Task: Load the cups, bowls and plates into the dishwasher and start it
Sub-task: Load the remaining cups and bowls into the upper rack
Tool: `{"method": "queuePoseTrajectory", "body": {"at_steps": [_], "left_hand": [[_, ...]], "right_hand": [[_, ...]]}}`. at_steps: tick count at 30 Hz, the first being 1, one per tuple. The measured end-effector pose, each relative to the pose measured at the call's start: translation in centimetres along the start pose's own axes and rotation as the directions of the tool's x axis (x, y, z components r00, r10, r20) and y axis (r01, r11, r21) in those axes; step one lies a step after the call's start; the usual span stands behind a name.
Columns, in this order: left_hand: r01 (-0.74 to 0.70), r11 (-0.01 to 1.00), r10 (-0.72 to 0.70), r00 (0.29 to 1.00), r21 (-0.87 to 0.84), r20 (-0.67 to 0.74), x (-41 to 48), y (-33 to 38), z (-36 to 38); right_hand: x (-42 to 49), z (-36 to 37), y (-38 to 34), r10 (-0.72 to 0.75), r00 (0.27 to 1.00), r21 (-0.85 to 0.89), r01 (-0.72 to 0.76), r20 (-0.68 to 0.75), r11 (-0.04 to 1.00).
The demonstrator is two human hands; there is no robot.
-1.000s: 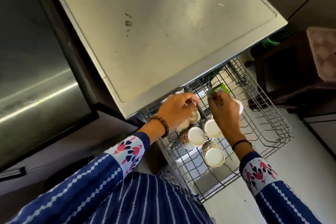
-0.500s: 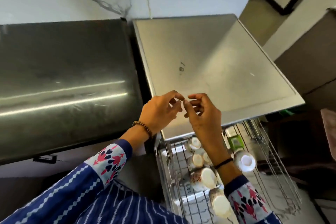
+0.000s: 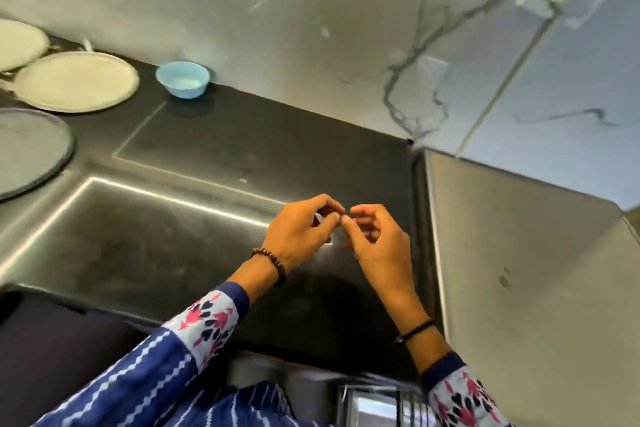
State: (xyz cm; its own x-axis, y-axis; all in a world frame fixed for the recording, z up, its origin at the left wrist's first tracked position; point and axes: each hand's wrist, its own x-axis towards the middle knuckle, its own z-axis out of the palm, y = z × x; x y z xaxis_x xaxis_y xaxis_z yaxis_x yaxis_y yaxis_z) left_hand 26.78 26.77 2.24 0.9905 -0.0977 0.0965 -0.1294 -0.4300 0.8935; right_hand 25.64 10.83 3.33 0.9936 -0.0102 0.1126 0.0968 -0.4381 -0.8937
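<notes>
The plates [image 3: 74,81] and bowl [image 3: 183,79] are lying on the counter [image 3: 207,156] in the upper left of the frame, well apart from both hands. The left hand [image 3: 298,236] is sitting nearer to them, so a reach is likely falling to it. The right hand [image 3: 377,243] is facing it at frame centre. Both are curling their fingers, tips meeting; whether they are pinching anything small I cannot tell.

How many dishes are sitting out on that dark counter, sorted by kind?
Plates: 3, namely white plate, cream plate and grey plate
Blue bowl: 1
Total: 4
</notes>
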Motion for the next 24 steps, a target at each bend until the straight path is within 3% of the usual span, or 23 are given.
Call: {"method": "queuePoseTrajectory", "body": {"at_steps": [9, 18, 24], "left_hand": [[0.109, 0.972, -0.159, 0.957, -0.207, -0.242, 4.7, -9.7, -14.7], [0.234, 0.902, -0.376, 0.838, -0.362, -0.395, 11.0, -19.1, -23.8], [0.220, 0.862, -0.431, 0.791, -0.456, -0.434, 16.7, -22.3, -27.3]], "right_hand": [[10.1, 15.6, -6.5, -0.027, 0.980, 0.046, 0.018, 0.197, 0.999], [20.5, 29.4, -9.7, 0.247, 0.911, 0.186, -0.319, 0.329, 0.929], [26.6, 34.8, -9.8, 0.291, 0.876, 0.246, -0.401, 0.384, 0.882]]}}
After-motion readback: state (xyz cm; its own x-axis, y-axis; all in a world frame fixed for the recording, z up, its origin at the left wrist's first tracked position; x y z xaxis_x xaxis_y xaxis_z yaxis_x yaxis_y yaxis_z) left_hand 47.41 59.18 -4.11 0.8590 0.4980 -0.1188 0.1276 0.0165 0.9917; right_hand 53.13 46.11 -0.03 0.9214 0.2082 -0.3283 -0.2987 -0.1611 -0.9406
